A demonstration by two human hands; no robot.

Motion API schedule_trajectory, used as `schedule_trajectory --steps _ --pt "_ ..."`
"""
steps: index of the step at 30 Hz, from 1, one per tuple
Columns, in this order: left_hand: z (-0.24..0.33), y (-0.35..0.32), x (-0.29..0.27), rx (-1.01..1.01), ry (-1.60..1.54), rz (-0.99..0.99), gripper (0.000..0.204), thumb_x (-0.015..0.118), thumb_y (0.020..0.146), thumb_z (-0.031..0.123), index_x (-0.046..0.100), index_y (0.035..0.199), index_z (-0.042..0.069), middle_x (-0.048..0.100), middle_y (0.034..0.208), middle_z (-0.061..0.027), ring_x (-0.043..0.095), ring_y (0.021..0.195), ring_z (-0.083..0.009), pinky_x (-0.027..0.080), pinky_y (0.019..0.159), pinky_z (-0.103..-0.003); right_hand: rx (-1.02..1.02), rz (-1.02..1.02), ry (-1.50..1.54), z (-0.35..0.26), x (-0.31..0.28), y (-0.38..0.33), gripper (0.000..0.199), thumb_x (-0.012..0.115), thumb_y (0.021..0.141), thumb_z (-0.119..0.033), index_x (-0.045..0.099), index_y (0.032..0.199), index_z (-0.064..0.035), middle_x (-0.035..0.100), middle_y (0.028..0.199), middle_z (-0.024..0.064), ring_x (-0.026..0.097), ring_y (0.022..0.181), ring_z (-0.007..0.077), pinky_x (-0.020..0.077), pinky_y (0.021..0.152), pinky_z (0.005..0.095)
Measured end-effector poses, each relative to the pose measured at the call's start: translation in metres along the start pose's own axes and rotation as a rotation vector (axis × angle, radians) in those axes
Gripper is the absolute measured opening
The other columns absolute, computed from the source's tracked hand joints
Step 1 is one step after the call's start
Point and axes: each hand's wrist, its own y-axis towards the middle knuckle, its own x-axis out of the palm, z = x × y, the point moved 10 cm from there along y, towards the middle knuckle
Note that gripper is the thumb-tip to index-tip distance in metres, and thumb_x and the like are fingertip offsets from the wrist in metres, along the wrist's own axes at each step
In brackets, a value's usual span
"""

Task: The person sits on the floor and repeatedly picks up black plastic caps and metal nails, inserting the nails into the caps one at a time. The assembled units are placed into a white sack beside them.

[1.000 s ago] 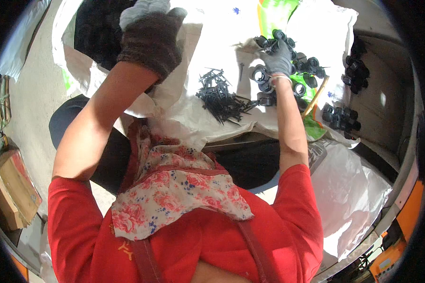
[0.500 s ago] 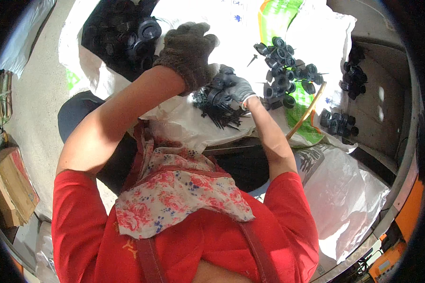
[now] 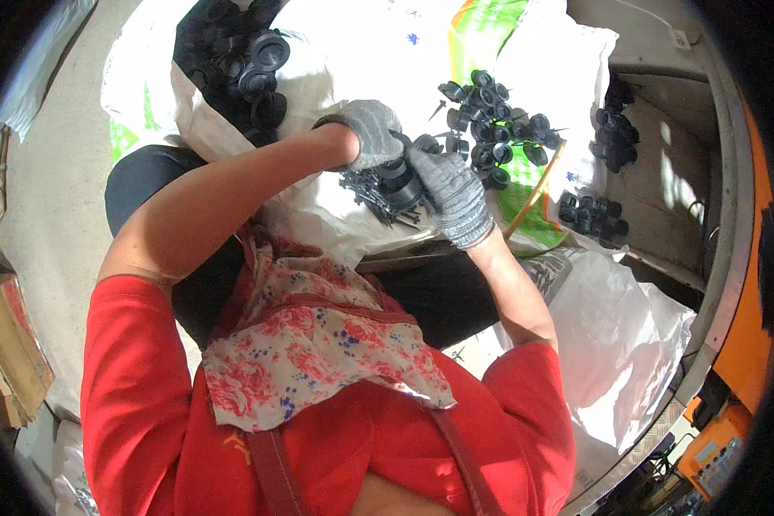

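Observation:
Both my hands wear grey knitted gloves and meet over the near part of a white sack. My left hand [image 3: 368,133] bends down with its fingers closed on a black plastic part; its fingertips are partly hidden behind the hand. My right hand [image 3: 452,196] grips the same cluster of round black plastic parts [image 3: 397,182] from the right, thumb and fingers bent around it. Just below them lies a pile of thin black plastic sprue pieces [image 3: 378,205]. Farther right, several black round caps [image 3: 490,120] with thin stems are heaped on the sack.
A dark opening at the upper left holds many larger black caps [image 3: 262,82]. A thin wooden stick [image 3: 537,191] lies right of my hands. More black parts [image 3: 592,213] sit by the sack's right edge. Clear plastic sheeting [image 3: 619,344] lies lower right, a cardboard box [image 3: 13,344] at far left.
My left hand has come down from above the pile, its spread fingers now closed at the parts. My right hand has turned and shifted slightly toward me. The view has shifted a little.

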Motion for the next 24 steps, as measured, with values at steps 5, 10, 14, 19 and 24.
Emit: schedule_trajectory --steps 5,10,14,19,24 --pt "0.014 -0.019 -0.021 0.081 0.042 0.229 0.032 0.057 0.080 0.025 0.060 0.105 0.005 0.064 0.095 -0.0161 0.061 0.090 -0.0313 0.048 0.081 -0.037 0.541 0.116 0.424 0.058 -0.005 -0.037 0.086 0.077 0.059 -0.013 0.034 0.131 0.0027 0.047 0.117 0.0218 0.046 0.111 0.0347 0.0399 0.096 0.0406" --pt "0.018 -0.018 -0.026 0.201 -0.290 0.240 0.036 0.064 0.078 0.026 0.061 0.106 0.004 0.064 0.100 -0.0132 0.063 0.092 -0.0229 0.049 0.083 -0.031 0.239 0.123 0.041 0.018 -0.030 0.000 0.073 0.077 0.066 -0.028 0.045 0.126 -0.0010 0.045 0.128 0.0201 0.040 0.123 0.0340 0.0353 0.102 0.0412" --pt "0.046 -0.034 -0.055 0.679 -0.755 0.190 0.028 0.064 0.082 0.019 0.063 0.107 0.007 0.065 0.101 -0.0116 0.063 0.090 -0.0201 0.052 0.079 -0.029 0.076 0.317 0.143 0.010 -0.051 0.009 0.044 0.063 0.073 -0.013 0.056 0.115 -0.0029 0.054 0.117 0.0138 0.046 0.116 0.0335 0.0336 0.102 0.0429" --pt "0.016 -0.010 0.026 0.053 -1.678 -0.430 0.044 0.068 0.081 0.030 0.057 0.111 0.000 0.061 0.098 -0.0119 0.063 0.080 -0.0146 0.055 0.074 -0.030 -0.078 0.330 -0.181 -0.009 -0.070 0.038 0.040 0.061 0.067 -0.011 0.057 0.107 -0.0049 0.055 0.113 0.0140 0.048 0.114 0.0321 0.0325 0.101 0.0482" --pt "0.046 -0.038 -0.034 0.325 -0.600 -0.083 0.042 0.069 0.077 0.024 0.054 0.110 0.003 0.061 0.099 -0.0130 0.062 0.089 -0.0268 0.051 0.078 -0.038 -0.058 0.175 -0.348 -0.017 -0.065 0.048 0.041 0.063 0.062 -0.012 0.056 0.103 -0.0056 0.056 0.107 0.0126 0.049 0.112 0.0308 0.0317 0.100 0.0490"
